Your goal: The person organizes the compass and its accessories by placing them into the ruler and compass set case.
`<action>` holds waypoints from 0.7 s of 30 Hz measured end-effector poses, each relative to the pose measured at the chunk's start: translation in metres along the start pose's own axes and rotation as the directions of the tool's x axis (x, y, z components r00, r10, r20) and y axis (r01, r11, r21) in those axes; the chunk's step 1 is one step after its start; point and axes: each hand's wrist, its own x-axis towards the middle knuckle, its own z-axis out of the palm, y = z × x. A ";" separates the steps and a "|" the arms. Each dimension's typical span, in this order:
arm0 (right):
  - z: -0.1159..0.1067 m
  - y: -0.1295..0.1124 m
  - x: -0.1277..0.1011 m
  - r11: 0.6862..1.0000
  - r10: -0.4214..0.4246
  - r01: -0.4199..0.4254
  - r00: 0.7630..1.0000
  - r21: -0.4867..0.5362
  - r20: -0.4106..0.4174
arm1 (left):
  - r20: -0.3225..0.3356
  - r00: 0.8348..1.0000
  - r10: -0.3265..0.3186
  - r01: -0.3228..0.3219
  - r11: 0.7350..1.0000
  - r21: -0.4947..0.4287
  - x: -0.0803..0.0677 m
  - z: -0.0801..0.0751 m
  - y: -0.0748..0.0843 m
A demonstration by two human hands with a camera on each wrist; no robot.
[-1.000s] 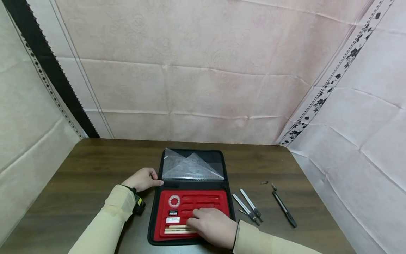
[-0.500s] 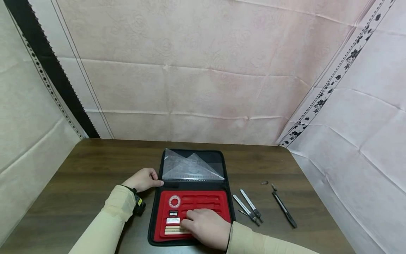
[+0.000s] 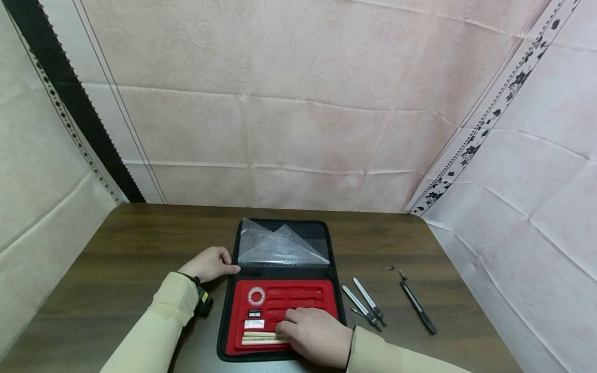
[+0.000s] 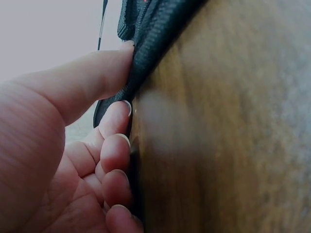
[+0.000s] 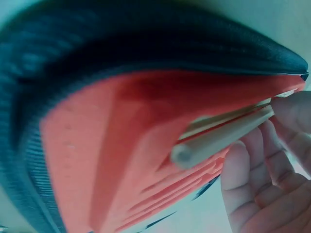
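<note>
An open black case (image 3: 223,331) lies on the table, with a red moulded tray (image 3: 234,313) in its near half. My left hand (image 3: 212,263) holds the case's left edge near the fold; in the left wrist view the thumb lies on top and the fingers curl below. My right hand (image 3: 317,334) is over the tray's lower right. In the right wrist view its thumb and fingers pinch a plain wooden pencil (image 5: 218,141), raised slightly at the slot beside another pencil (image 5: 209,125). From the head camera, the hand hides the pencils' right ends.
Clear set squares (image 3: 275,248) fill the lid pocket. The tray holds a white ring (image 3: 256,296), a small black item (image 3: 254,313) and a white eraser (image 3: 254,324). Right of the case lie silver compasses (image 3: 361,305), a black pen-like tool (image 3: 418,308) and small metal parts (image 3: 389,268).
My right hand slid left along the pencils, then back right, so more of them shows now than half a second ago. My left hand has stayed on the case edge.
</note>
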 end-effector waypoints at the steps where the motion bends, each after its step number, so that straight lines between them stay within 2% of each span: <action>1: 0.000 0.001 -0.003 1.000 0.001 -0.001 1.000 0.005 -0.004 | 0.001 1.000 -0.002 0.002 1.000 0.000 0.000 0.000 0.000; 6: -0.005 0.009 -0.018 1.000 0.027 -0.027 0.999 -0.007 -0.027 | 0.007 1.000 -0.009 0.009 1.000 0.001 0.000 -0.001 0.000; 10: -0.009 0.018 -0.031 0.996 0.094 -0.094 0.995 -0.007 -0.027 | 0.009 1.000 -0.005 0.005 1.000 0.002 0.001 -0.001 0.000; 13: -0.011 0.024 -0.038 0.986 0.166 -0.166 0.986 0.001 0.014 | 0.007 1.000 0.001 -0.001 1.000 0.004 0.000 -0.001 0.000; 17: -0.014 0.029 -0.046 0.965 0.261 -0.262 0.962 0.001 0.086 | 0.006 1.000 0.007 -0.007 1.000 0.003 0.001 -0.001 -0.001; 21: -0.015 0.033 -0.052 0.952 0.302 -0.306 0.947 0.017 0.111 | 0.008 1.000 0.012 -0.012 1.000 0.006 0.002 0.000 -0.003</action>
